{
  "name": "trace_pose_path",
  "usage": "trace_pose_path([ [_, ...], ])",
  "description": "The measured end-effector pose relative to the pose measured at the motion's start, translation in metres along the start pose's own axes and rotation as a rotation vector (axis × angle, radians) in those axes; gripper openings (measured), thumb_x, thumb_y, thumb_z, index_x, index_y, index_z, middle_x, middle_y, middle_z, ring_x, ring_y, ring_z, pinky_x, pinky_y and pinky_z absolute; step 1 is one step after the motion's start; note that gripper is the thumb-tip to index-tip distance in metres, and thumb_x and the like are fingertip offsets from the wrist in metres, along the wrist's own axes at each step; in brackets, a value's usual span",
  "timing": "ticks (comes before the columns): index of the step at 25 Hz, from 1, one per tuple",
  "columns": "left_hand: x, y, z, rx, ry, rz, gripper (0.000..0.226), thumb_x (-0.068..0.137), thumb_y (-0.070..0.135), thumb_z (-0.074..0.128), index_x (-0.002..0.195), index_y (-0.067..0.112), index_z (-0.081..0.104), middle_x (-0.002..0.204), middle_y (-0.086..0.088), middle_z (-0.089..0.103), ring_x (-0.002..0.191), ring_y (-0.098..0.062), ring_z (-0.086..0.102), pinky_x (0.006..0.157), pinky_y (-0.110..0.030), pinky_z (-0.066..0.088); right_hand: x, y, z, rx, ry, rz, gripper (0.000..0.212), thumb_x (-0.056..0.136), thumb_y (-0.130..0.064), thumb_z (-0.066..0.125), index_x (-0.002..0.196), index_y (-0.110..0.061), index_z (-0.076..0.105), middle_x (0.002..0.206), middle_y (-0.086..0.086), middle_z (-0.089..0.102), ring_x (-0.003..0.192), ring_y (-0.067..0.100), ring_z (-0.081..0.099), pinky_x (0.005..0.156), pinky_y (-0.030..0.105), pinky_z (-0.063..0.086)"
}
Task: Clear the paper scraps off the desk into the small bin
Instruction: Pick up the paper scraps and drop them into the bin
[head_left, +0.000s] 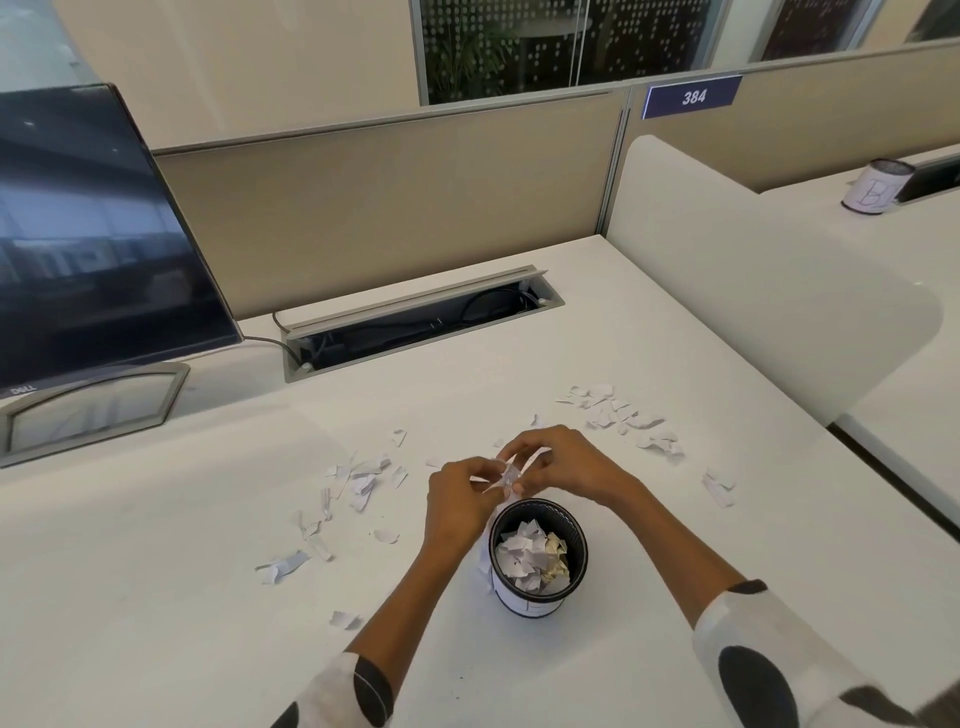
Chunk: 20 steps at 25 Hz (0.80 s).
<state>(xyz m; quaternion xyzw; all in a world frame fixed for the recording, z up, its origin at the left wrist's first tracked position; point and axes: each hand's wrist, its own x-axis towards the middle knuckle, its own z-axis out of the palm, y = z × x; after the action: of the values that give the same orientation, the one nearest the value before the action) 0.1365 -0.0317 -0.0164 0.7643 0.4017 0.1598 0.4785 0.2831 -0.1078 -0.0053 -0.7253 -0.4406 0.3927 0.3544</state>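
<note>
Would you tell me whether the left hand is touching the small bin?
Cannot tell. In the head view the left hand overlaps the small bin's far rim, hiding any contact or gap.

Open-plan office: partitioned desk (571, 364), monitor (93, 234), numbered cubicle sign (692, 96).

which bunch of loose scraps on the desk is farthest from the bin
The cluster of scraps at the far right, beyond both hands. The left-side scraps and the single bits near the small bin lie closer.

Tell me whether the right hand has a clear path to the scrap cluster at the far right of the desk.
Probably yes: only bare desk separates the right hand from that scrap cluster, though both hands currently pinch paper.
</note>
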Motion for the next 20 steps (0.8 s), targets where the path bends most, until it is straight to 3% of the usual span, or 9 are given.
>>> trace_pose_path([
  [4,-0.003,0.023,-0.015,-0.060,0.036,0.104,0.010,0.076,0.015,0.072,0.086,0.016,0.074,0.086,0.002,0.074,0.078,-0.009,0.069,0.064,-0.007,0.048,-0.010,-0.024,-0.015,0.131,0.073,-0.059,0.026,0.072,0.002,0.073,0.090,-0.015,0.070,0.091,0.010,0.069,0.069,0.022,0.068,0.070,0.034,0.061],
  [10,-0.027,0.044,-0.026,-0.090,0.027,0.187,0.007,0.078,0.019,0.070,0.082,0.024,0.071,0.079,0.017,0.066,0.075,0.007,0.062,0.064,0.000,0.046,-0.045,-0.044,-0.025,0.127,0.138,-0.105,0.017,0.074,-0.007,0.074,0.081,-0.022,0.072,0.088,0.002,0.073,0.072,0.022,0.067,0.061,0.025,0.056],
  [15,-0.061,0.040,-0.026,-0.068,-0.094,0.229,0.009,0.076,0.025,0.073,0.083,0.026,0.070,0.091,0.009,0.070,0.085,-0.004,0.066,0.076,-0.021,0.056,-0.078,-0.035,-0.017,0.048,0.078,-0.066,0.021,0.073,-0.006,0.073,0.083,-0.025,0.072,0.087,-0.003,0.073,0.069,0.017,0.066,0.053,0.025,0.055],
  [20,-0.077,0.022,-0.045,0.017,-0.025,0.283,0.022,0.075,0.050,0.063,0.087,0.032,0.070,0.091,0.019,0.070,0.092,0.003,0.061,0.082,-0.017,0.045,-0.103,-0.012,-0.021,0.080,0.142,-0.022,0.026,0.071,-0.012,0.077,0.088,-0.031,0.072,0.087,-0.007,0.072,0.068,0.007,0.062,0.052,0.021,0.053],
])
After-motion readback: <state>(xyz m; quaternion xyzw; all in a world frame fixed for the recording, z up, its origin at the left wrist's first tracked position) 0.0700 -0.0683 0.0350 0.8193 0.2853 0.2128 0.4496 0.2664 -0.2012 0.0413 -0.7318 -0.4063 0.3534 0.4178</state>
